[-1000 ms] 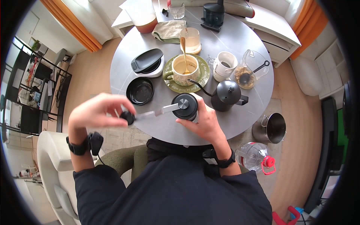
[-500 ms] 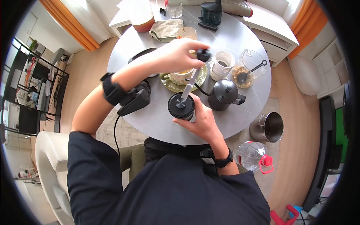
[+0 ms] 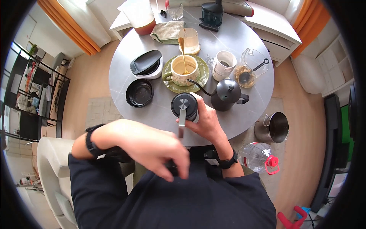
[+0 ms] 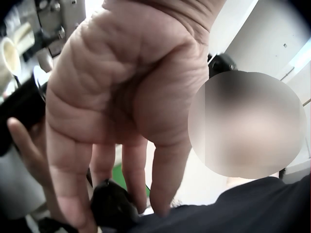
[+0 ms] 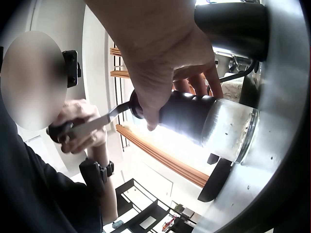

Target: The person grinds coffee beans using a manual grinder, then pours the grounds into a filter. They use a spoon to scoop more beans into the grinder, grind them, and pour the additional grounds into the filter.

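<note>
A hand coffee grinder [image 3: 184, 102] stands upright at the table's near edge, with a black lid and a metal crank [image 3: 182, 121]. My right hand [image 3: 206, 121] grips its body from the right. In the right wrist view, the grinder's black upper body [image 5: 187, 116] sits above a clear jar [image 5: 231, 128] that rests on the table. The crank's black knob [image 4: 112, 206] is held between the fingers and thumb of my left hand [image 3: 150, 149], close to my chest. From above, that hand hides most of the knob.
A black gooseneck kettle [image 3: 226, 96] stands right of the grinder, its spout reaching towards a mug [image 3: 179, 77] on a green saucer [image 3: 170, 88]. To the left sits a black bowl [image 3: 139, 92]. A steel pot [image 3: 276, 128] and a large bottle [image 3: 255, 156] are beyond the table's right edge.
The crank has swung round the grinder, from pointing left, to the far side, to pointing at my body, with my left hand on its knob. My right hand keeps its grip.
</note>
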